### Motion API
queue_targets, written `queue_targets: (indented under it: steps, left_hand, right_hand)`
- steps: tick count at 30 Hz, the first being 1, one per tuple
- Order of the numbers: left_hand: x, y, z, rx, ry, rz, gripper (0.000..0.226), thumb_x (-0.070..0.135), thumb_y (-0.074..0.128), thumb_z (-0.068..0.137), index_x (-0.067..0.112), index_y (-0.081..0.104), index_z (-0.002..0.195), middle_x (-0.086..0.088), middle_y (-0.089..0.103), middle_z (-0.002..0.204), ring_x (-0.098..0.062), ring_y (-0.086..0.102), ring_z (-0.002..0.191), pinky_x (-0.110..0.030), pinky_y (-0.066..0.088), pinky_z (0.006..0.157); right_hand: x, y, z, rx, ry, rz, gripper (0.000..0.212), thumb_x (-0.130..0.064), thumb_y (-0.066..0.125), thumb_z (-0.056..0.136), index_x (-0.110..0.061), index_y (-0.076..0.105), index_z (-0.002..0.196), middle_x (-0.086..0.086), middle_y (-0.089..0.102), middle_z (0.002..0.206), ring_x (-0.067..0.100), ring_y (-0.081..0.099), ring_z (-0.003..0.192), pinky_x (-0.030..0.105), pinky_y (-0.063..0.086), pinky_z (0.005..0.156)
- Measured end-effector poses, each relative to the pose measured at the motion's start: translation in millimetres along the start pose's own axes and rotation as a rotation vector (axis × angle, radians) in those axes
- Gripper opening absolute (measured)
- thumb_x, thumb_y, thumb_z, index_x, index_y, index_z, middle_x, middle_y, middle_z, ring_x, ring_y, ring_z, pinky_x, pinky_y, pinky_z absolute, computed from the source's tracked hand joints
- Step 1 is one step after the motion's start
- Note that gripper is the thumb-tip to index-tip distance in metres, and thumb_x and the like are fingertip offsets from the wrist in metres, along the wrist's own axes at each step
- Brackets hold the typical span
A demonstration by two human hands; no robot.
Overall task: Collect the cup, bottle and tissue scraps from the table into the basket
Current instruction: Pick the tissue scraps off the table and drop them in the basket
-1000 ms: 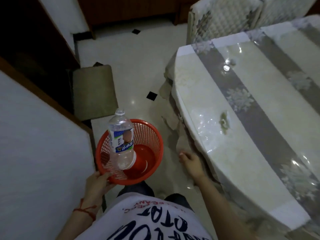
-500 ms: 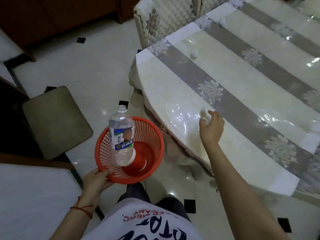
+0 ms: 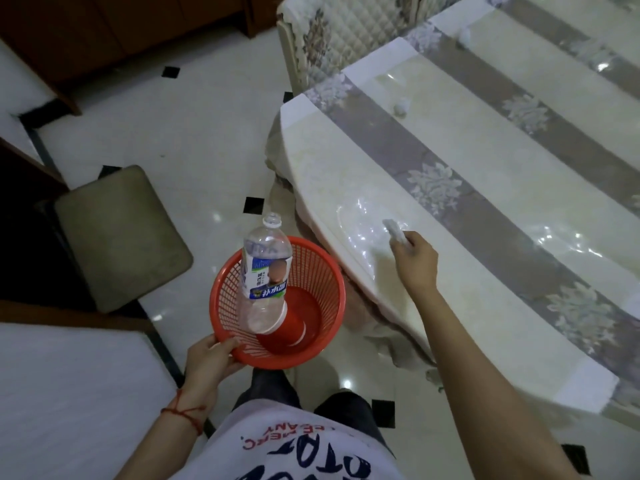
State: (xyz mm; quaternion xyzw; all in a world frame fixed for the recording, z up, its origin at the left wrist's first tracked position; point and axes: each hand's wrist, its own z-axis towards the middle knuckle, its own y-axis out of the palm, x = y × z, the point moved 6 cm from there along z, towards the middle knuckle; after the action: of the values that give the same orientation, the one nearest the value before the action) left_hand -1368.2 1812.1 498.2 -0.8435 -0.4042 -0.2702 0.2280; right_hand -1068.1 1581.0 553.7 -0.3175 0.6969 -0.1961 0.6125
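Basket (image 3: 221, 299) hangs off the table, held at its near rim by the left hand (image 3: 207, 355), which is closed on that rim. We find the bottle (image 3: 265, 271) standing in it, uncapped, its base lodged in the red cup (image 3: 294, 323).

The right hand (image 3: 414, 258) reaches over the table's (image 3: 485, 188) near edge and pinches a tissue scrap (image 3: 393, 227) between its fingers. A second scrap (image 3: 401, 108) lies toward the far end, and what may be a third (image 3: 464, 35) farther on.

We judge two risks. The light scrap could slip from so slight a pinch in transit. The tall bottle leans above the rim, so tilting the one-handed basket could tip it out.
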Motion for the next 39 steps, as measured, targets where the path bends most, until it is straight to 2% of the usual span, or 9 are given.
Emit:
queue_targets:
  steps: [4,10,12,19,23,30,33,36,39]
  left_hand:
    - [0,-6,2,0.012,-0.008,-0.047,0.017,-0.003,0.056,0.083,0.013,0.06,0.078,-0.008,0.066,0.081,-0.023,0.065,0.074,-0.03,0.053,0.059]
    - [3,-22,9,0.025,-0.023,-0.137,0.016,-0.002,0.057,0.083,0.014,0.061,0.08,-0.007,0.066,0.083,-0.023,0.064,0.079,-0.029,0.052,0.06]
    - [4,-32,11,0.04,-0.023,-0.159,0.015,-0.001,0.057,0.083,0.012,0.062,0.08,-0.007,0.067,0.083,-0.023,0.064,0.078,-0.026,0.054,0.053]
    - [5,-78,30,0.116,-0.069,-0.239,0.014,-0.002,0.057,0.083,0.011,0.061,0.08,-0.01,0.065,0.082,-0.024,0.063,0.076,-0.032,0.051,0.062]
    - [6,-108,43,0.174,-0.096,-0.273,0.01,-0.004,0.06,0.08,0.006,0.063,0.082,-0.013,0.066,0.086,-0.024,0.063,0.074,-0.029,0.053,0.055]
    - [27,-143,75,0.271,-0.143,-0.38,0.023,-0.004,0.063,0.077,0.001,0.061,0.099,-0.015,0.065,0.093,-0.026,0.062,0.077,-0.025,0.055,0.049]
    - [49,-145,98,0.286,-0.138,-0.416,0.023,-0.003,0.063,0.077,0.003,0.062,0.099,-0.014,0.066,0.092,-0.026,0.064,0.079,-0.029,0.052,0.061]
    - [83,-144,125,0.292,-0.121,-0.464,0.018,-0.002,0.06,0.08,0.004,0.062,0.097,-0.01,0.067,0.085,-0.024,0.064,0.078,-0.028,0.051,0.059]
    - [120,-147,154,0.303,-0.118,-0.476,0.013,-0.003,0.059,0.081,0.006,0.063,0.09,-0.009,0.066,0.084,-0.022,0.063,0.077,-0.025,0.053,0.054]
  right_hand:
    - [-58,38,-48,-0.17,-0.208,0.114,0.019,-0.029,0.059,0.083,-0.017,0.067,0.094,-0.012,0.061,0.082,-0.006,0.056,0.072,-0.003,0.037,0.064]
    - [-104,108,-101,-0.456,-0.474,-0.071,0.032,-0.03,0.066,0.078,-0.021,0.067,0.108,0.003,0.071,0.103,0.019,0.063,0.092,0.034,0.049,0.081]
    - [-107,125,-105,-0.473,-0.48,-0.132,0.045,-0.036,0.068,0.076,-0.019,0.063,0.117,0.005,0.068,0.114,0.022,0.059,0.107,0.038,0.045,0.094]
    - [-116,150,-92,-0.413,-0.35,-0.016,0.041,-0.034,0.062,0.084,-0.013,0.06,0.119,0.007,0.064,0.118,0.021,0.058,0.111,0.041,0.047,0.098]
    - [-105,168,-79,-0.417,-0.247,-0.053,0.04,-0.028,0.059,0.088,-0.009,0.058,0.123,0.011,0.062,0.126,0.024,0.057,0.115,0.039,0.046,0.1]
    - [-79,207,-56,-0.593,-0.006,-0.187,0.038,-0.024,0.051,0.093,-0.004,0.054,0.126,0.015,0.061,0.126,0.028,0.057,0.115,0.035,0.045,0.097]
    - [-76,231,-40,-0.693,0.027,-0.258,0.031,-0.022,0.046,0.095,-0.003,0.058,0.117,0.015,0.064,0.115,0.03,0.059,0.108,0.039,0.047,0.094]
    - [-75,257,-19,-0.764,0.111,-0.315,0.03,-0.021,0.044,0.096,-0.001,0.059,0.111,0.016,0.062,0.108,0.029,0.059,0.103,0.035,0.044,0.089]
    - [-80,282,3,-0.816,0.244,-0.309,0.029,-0.01,0.042,0.095,0.008,0.058,0.079,0.037,0.051,0.086,0.024,0.048,0.078,0.035,0.039,0.073]
